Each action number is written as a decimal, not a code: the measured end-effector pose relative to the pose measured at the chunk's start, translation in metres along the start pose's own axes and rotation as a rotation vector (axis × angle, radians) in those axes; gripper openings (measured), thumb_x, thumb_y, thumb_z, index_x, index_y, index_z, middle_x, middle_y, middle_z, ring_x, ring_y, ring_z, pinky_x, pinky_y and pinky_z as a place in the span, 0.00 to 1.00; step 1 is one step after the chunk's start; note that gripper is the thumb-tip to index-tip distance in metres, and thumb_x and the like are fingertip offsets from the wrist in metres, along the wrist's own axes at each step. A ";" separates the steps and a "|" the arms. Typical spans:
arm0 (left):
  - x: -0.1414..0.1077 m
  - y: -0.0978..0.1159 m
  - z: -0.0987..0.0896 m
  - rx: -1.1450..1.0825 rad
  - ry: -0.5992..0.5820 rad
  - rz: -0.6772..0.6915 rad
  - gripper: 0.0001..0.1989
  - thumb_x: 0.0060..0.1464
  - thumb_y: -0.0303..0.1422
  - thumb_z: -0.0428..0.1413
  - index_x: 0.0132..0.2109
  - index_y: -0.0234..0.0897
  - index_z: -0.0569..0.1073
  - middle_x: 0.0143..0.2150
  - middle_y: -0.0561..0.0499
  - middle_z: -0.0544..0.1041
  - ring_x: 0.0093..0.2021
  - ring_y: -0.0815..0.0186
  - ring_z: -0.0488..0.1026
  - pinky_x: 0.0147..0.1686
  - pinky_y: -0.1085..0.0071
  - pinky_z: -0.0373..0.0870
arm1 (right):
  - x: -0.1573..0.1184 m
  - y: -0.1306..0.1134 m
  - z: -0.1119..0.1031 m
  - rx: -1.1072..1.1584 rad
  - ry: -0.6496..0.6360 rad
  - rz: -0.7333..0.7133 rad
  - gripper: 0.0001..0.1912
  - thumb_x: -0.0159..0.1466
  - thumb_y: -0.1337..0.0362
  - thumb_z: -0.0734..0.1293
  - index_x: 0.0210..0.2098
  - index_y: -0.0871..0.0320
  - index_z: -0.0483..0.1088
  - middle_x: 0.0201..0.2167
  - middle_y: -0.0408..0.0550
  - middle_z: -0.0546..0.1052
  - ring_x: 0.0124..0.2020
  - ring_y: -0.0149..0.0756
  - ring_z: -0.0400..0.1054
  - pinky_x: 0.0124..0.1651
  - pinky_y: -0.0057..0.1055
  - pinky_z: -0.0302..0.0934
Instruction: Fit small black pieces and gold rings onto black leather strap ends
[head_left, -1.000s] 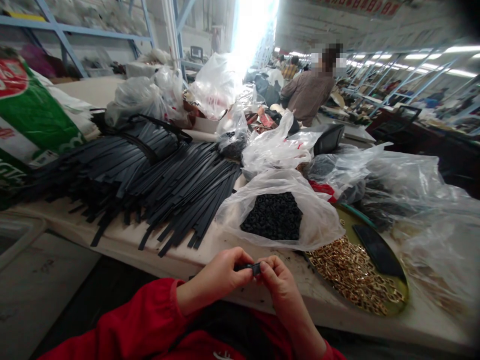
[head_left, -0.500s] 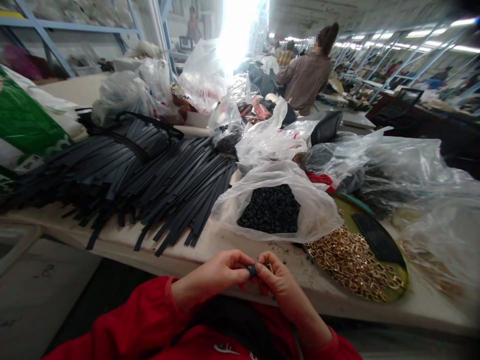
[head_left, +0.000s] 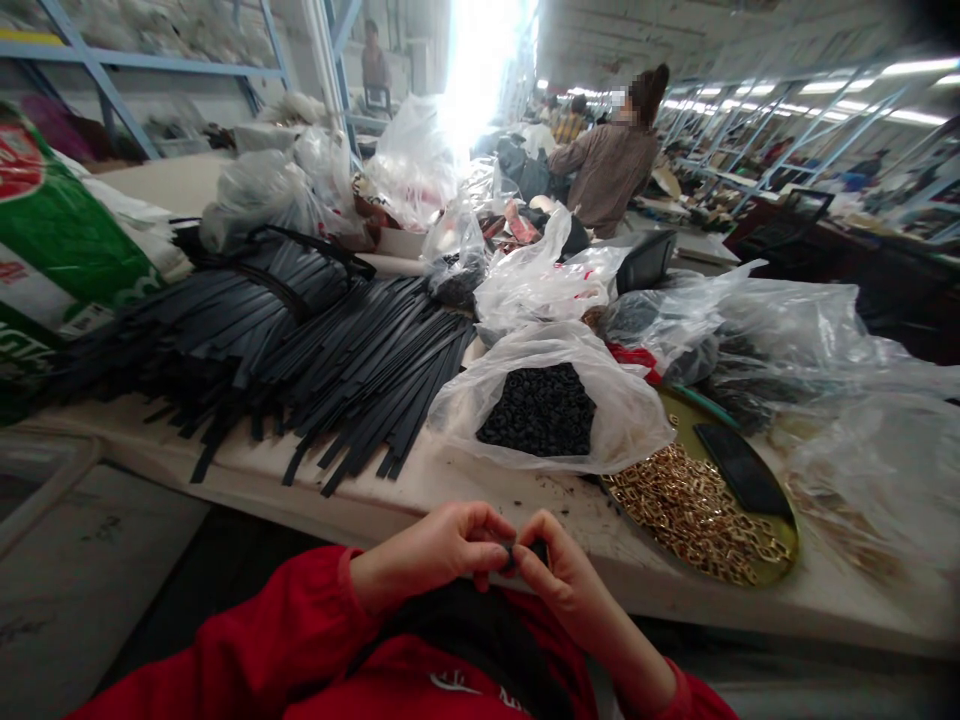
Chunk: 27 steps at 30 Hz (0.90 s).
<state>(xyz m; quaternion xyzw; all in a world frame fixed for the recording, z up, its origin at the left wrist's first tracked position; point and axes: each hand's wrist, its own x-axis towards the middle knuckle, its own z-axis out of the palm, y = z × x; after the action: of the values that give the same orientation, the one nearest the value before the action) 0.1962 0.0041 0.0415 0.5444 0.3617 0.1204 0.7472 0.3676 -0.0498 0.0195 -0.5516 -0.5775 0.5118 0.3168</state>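
Observation:
My left hand (head_left: pixel 457 545) and my right hand (head_left: pixel 551 565) meet at the table's front edge, fingertips pinched together. Between them is a small black piece (head_left: pixel 511 556), mostly covered by the fingers; its exact shape cannot be made out. Just beyond the hands, an opened clear plastic bag (head_left: pixel 630 435) holds a heap of small black loop-like pieces (head_left: pixel 536 410). To the right, many gold metal buckles (head_left: pixel 690 510) lie on a round yellowish tray (head_left: pixel 772 570), along with a flat black phone-like slab (head_left: pixel 742 468).
Long black strips (head_left: pixel 360 370) are piled on the left of the table (head_left: pixel 420 490), their ends near its front edge. Behind stand stuffed plastic bags (head_left: pixel 547 290) and a green-and-white sack (head_left: pixel 82 230). A co-worker (head_left: pixel 611 165) in brown stands farther back, facing away.
The camera view has shifted slightly. A gold glint by my right fingers no longer shows, and the black piece is more covered; both hands stay pinched together.

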 end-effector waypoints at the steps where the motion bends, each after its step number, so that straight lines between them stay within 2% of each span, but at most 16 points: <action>1: -0.002 0.001 0.001 0.062 0.003 0.001 0.13 0.46 0.29 0.51 0.40 0.29 0.69 0.33 0.50 0.73 0.23 0.74 0.66 0.24 0.77 0.62 | 0.000 0.002 0.001 -0.018 -0.007 -0.002 0.10 0.60 0.57 0.59 0.28 0.56 0.58 0.23 0.38 0.63 0.25 0.28 0.56 0.28 0.26 0.52; 5: -0.009 0.004 0.001 0.175 -0.027 0.032 0.16 0.46 0.25 0.48 0.44 0.30 0.69 0.38 0.48 0.74 0.25 0.74 0.67 0.26 0.77 0.64 | -0.001 0.006 0.000 -0.122 -0.064 -0.001 0.07 0.61 0.60 0.58 0.30 0.56 0.59 0.23 0.38 0.63 0.26 0.27 0.56 0.29 0.26 0.51; 8: -0.006 0.000 0.001 0.136 -0.039 0.017 0.16 0.46 0.28 0.50 0.44 0.29 0.68 0.38 0.47 0.74 0.25 0.74 0.66 0.25 0.78 0.63 | -0.003 0.000 -0.003 -0.151 -0.101 -0.018 0.05 0.61 0.62 0.58 0.30 0.56 0.59 0.24 0.38 0.64 0.26 0.27 0.56 0.30 0.26 0.51; 11: 0.001 -0.007 -0.001 0.120 0.000 0.017 0.18 0.46 0.30 0.50 0.46 0.29 0.67 0.38 0.47 0.74 0.25 0.74 0.65 0.22 0.78 0.60 | -0.003 -0.002 -0.003 -0.122 -0.114 -0.046 0.07 0.61 0.61 0.58 0.29 0.56 0.59 0.24 0.39 0.64 0.28 0.28 0.57 0.31 0.26 0.53; 14: 0.004 -0.008 -0.003 0.226 0.043 0.016 0.15 0.49 0.31 0.47 0.44 0.31 0.69 0.34 0.50 0.74 0.23 0.74 0.63 0.21 0.78 0.58 | -0.002 0.003 0.000 -0.103 -0.019 -0.049 0.09 0.61 0.57 0.57 0.29 0.56 0.58 0.23 0.39 0.62 0.26 0.28 0.56 0.29 0.26 0.53; 18: 0.003 0.000 -0.007 0.417 -0.031 0.006 0.14 0.51 0.35 0.45 0.28 0.32 0.71 0.24 0.54 0.71 0.22 0.74 0.61 0.23 0.77 0.56 | 0.004 0.012 0.006 -0.126 0.200 -0.062 0.10 0.61 0.56 0.57 0.30 0.56 0.60 0.24 0.40 0.64 0.26 0.30 0.59 0.29 0.27 0.54; 20: 0.004 0.002 -0.008 0.420 -0.039 -0.003 0.13 0.51 0.35 0.46 0.26 0.33 0.69 0.22 0.56 0.69 0.22 0.73 0.61 0.24 0.77 0.56 | 0.009 0.015 0.008 -0.143 0.267 -0.052 0.09 0.61 0.57 0.57 0.30 0.55 0.60 0.24 0.41 0.66 0.26 0.31 0.60 0.30 0.28 0.54; 23: 0.009 -0.003 -0.007 0.418 0.008 -0.025 0.13 0.50 0.34 0.45 0.24 0.33 0.67 0.20 0.57 0.66 0.21 0.73 0.60 0.23 0.77 0.55 | 0.014 0.018 0.013 -0.155 0.328 -0.009 0.10 0.60 0.56 0.57 0.29 0.55 0.61 0.22 0.42 0.66 0.24 0.32 0.60 0.29 0.29 0.54; 27: 0.017 -0.013 -0.006 0.508 0.060 -0.028 0.15 0.51 0.36 0.45 0.25 0.33 0.69 0.18 0.57 0.64 0.19 0.73 0.60 0.20 0.77 0.52 | 0.016 0.024 0.016 -0.160 0.327 0.009 0.11 0.61 0.56 0.56 0.29 0.56 0.61 0.23 0.43 0.67 0.25 0.33 0.61 0.30 0.29 0.55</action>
<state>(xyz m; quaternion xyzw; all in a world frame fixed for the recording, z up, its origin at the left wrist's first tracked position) 0.2017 0.0132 0.0222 0.7057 0.4098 0.0312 0.5770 0.3576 -0.0411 -0.0110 -0.6535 -0.5548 0.3690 0.3591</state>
